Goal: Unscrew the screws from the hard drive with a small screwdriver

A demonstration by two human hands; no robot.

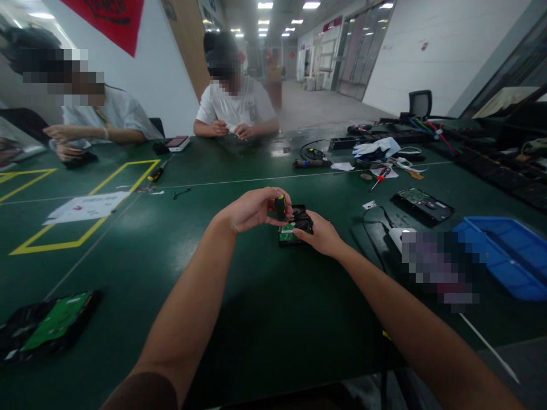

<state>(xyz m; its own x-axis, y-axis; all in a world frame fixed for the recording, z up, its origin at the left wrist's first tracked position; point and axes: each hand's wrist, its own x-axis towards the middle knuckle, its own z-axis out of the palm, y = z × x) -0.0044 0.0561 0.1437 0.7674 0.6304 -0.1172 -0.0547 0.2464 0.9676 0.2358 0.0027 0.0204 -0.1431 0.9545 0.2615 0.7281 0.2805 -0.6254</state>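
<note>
On the green table before me lies a hard drive (287,232), its green circuit board facing up at the near end. My left hand (261,208) grips the yellow-and-black handle of a screwdriver (280,206), held upright over the drive. The screwdriver's tip is too small to make out against the dark casing. My right hand (319,232) is closed on the drive's right side, with thumb and fingers along its edge and top.
Another hard drive (423,205) and a blue tray (513,256) lie to the right, beside a cable (376,239). A further drive (51,324) sits at the near left. A red screwdriver (380,179) and gloves (376,149) lie farther back. Two people sit across the table.
</note>
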